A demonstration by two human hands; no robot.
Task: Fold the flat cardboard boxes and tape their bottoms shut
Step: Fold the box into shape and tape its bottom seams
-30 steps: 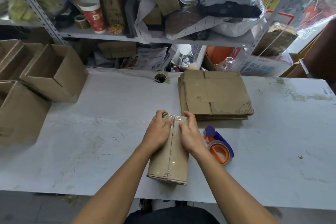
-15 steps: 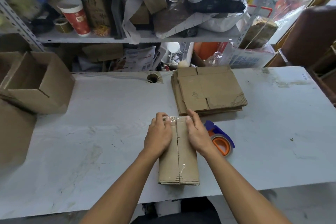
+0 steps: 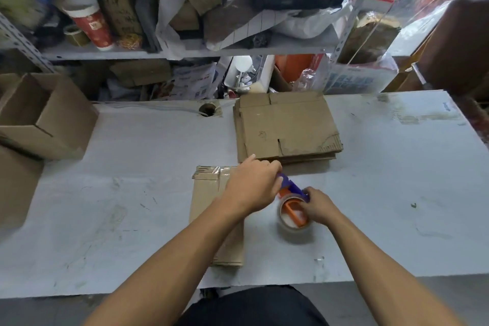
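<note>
The white counter [image 3: 132, 193] has open room to the left of the work and to the far right, and its near edge runs just below the forearms. The taped box [image 3: 209, 198] lies on its side in the middle, its taped end toward the shelf [image 3: 185, 53] and its near end close to the counter's front edge. Just behind it and to the right sits the stack of flat boxes [image 3: 285, 130], close enough that the left hand [image 3: 254, 185] hangs between the 2. That hand crosses over the box, its fingers curled around the purple handle of the tape dispenser [image 3: 293, 206]. The right hand [image 3: 320, 206] grips the clear tape roll from the right, fingers curled on its rim. The dispenser is beside the box's right edge.

At the left edge 1 open folded box [image 3: 50, 116] blocks the back corner, with another box [image 3: 16, 188] in front of it, cut off by the frame. A cable hole [image 3: 207, 109] lies near the back edge.

The left forearm hides much of the taped box's right side. The shelf clutter is blurred; a red paper cup [image 3: 91, 24] stands out.
</note>
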